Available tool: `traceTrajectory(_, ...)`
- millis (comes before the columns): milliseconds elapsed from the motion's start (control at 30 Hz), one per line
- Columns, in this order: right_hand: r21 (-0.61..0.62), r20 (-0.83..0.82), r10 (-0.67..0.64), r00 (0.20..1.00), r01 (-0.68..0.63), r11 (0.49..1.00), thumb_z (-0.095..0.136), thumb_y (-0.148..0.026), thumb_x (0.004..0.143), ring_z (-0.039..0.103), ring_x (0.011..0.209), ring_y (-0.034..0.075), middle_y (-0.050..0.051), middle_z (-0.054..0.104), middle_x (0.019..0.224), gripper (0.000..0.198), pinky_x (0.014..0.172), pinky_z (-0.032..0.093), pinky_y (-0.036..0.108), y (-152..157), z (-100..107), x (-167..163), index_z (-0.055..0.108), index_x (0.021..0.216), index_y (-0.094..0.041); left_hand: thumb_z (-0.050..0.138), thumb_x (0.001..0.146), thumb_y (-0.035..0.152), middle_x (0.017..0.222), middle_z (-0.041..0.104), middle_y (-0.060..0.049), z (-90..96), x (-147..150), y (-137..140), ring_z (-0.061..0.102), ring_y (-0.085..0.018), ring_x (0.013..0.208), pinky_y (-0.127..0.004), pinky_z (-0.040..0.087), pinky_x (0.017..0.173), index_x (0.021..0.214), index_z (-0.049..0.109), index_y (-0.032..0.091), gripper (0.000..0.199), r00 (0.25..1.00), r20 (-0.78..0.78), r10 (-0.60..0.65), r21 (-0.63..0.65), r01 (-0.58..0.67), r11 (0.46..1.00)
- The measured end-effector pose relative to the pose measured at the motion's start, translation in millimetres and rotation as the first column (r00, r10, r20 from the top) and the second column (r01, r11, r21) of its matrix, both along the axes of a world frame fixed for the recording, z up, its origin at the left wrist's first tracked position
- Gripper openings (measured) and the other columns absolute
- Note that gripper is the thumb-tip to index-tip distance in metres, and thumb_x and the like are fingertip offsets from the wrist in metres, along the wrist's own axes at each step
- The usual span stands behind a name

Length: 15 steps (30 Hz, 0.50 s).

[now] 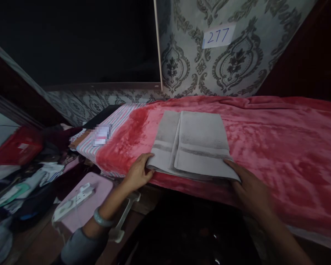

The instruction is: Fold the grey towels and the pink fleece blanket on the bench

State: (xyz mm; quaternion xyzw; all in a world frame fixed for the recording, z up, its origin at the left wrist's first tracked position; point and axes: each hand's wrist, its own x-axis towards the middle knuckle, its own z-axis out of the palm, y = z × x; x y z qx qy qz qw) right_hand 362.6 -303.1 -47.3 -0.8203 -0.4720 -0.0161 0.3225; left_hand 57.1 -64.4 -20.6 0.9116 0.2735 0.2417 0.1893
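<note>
A folded grey cloth (202, 132) with pale bands lies on a red plush blanket (264, 147). A crease or overlapping edge runs through it from back to front, left of its middle. Its near edge is slightly raised over the blanket's front edge. My left hand (138, 173) pinches the near left corner between thumb and fingers. At the near right corner, my right hand (248, 187) grips the cloth with one digit on top, while its other fingers are hidden underneath. A pale bangle (102, 218) circles my left wrist.
A pink stool (99, 187) with a white power strip (74, 202) stands at the lower left. Beyond it are piled clothes (44, 173) and a red bag (19, 145). Striped fabric (118, 117) shows beside the blanket. A large dark screen (85, 44) hangs behind.
</note>
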Motion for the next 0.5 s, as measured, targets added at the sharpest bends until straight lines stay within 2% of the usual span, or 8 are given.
traceTrajectory(167,0.001,0.002,-0.010,1.000,0.010,1.000,0.046,-0.023,0.081,0.066,0.111,0.028,0.007,0.069,0.125,0.059,0.092,0.055,0.044,-1,-3,1,0.061,0.138,-0.023,0.060,0.076,0.021,0.122,0.065,-0.011,-3.1,3,1,0.063,-0.026,0.114,-0.042,0.052,0.099,0.126,0.054,0.017,0.050,0.999,0.019,0.032,0.021,-0.033,0.999)
traceTrajectory(333,-0.010,-0.022,-0.002,1.000,0.002,1.000,0.047,-0.022,0.082,0.065,0.112,0.029,0.007,0.067,0.128,0.059,0.094,0.054,0.046,-1,-4,2,0.059,0.139,-0.024,0.053,0.074,0.017,0.124,0.065,-0.011,-2.5,6,-4,0.063,-0.024,0.115,-0.041,0.052,0.100,0.125,0.054,0.016,0.052,0.995,0.026,0.091,-0.014,-0.091,0.996)
traceTrajectory(500,0.012,-0.006,-0.005,1.000,0.005,1.000,0.048,-0.017,0.077,0.062,0.115,0.027,0.008,0.067,0.127,0.063,0.097,0.052,0.044,2,-7,-1,0.059,0.139,-0.022,0.043,0.077,0.011,0.120,0.068,-0.011,-7.9,11,-4,0.064,-0.022,0.114,-0.042,0.051,0.102,0.123,0.055,0.015,0.049,0.984,0.109,0.143,0.005,-0.144,0.990)
